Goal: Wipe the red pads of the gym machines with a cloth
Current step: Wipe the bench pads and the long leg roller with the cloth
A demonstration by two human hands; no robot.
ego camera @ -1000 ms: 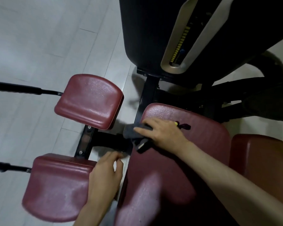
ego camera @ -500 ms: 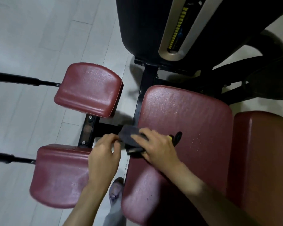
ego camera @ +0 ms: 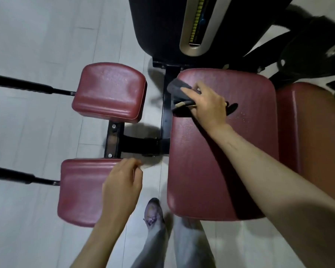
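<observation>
Cloth (ego camera: 179, 89), dark grey and bunched, sits on the far left corner of the big seat pad (ego camera: 220, 161), with part of it hanging over the pad's left edge. The right hand (ego camera: 207, 105) covers it, fingers curled round the folds and pressing them onto the red vinyl. The left hand (ego camera: 122, 182) holds nothing. Its fingers are loosely curled above the inner edge of the near small pad (ego camera: 81, 192), and I can't tell whether it touches the pad.

What matters for the next stroke is how the seat pad lies. Its long axis runs straight away from the person, so with the cloth at the far end, nearly all the bare surface is toward the body and to the right. Pale specks show on the vinyl just right of the hand. I'd judge that a pull back along the length would suit the right arm, which already lies diagonally over the pad.

The two small pads lie to the left of the cloth, across the gap where the black frame (ego camera: 135, 144) joins them to the seat. The far small pad (ego camera: 108, 91) is roughly level with the cloth. The left hand is nearer both, but the cloth is in the right. Another red pad (ego camera: 307, 132) stands just beside the seat on its right.
</observation>
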